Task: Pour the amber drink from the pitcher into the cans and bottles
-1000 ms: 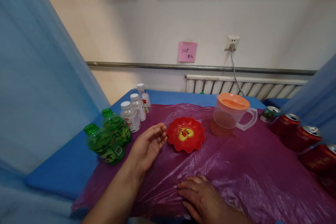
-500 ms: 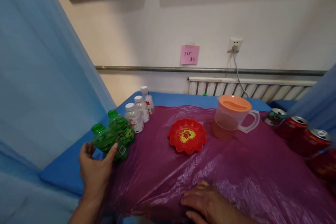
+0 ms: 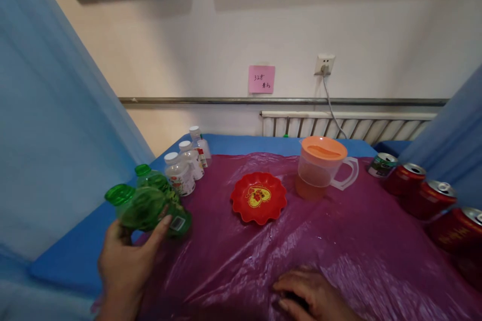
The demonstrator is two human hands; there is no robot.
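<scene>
The left hand (image 3: 126,261) is wrapped round a green bottle (image 3: 148,208), thumb on the near side by the barcode label, fingers behind it. The bottle is clear green plastic with a green cap, tipped so the cap points toward 10 o'clock, and lifted at the left edge of the purple sheet (image 3: 339,261). The forearm comes up from the bottom edge at 7 o'clock. A second green bottle (image 3: 150,178) stands just behind the held one, at 12 o'clock from it.

The right hand (image 3: 309,298) lies at 5 o'clock of the view, palm down, fingers spread flat on the sheet, gripping nothing; its wrist is cut off by the bottom edge.

Three white-capped bottles (image 3: 181,173) run in a row toward 1 o'clock beyond the green ones. A red dish (image 3: 258,197) sits mid-table, with an orange-lidded jug (image 3: 320,168) at 2 o'clock from it, some orange liquid inside. Cans (image 3: 433,195) line the right side, the nearest cut off by the frame. The held bottle's label is too blurred to read.
</scene>
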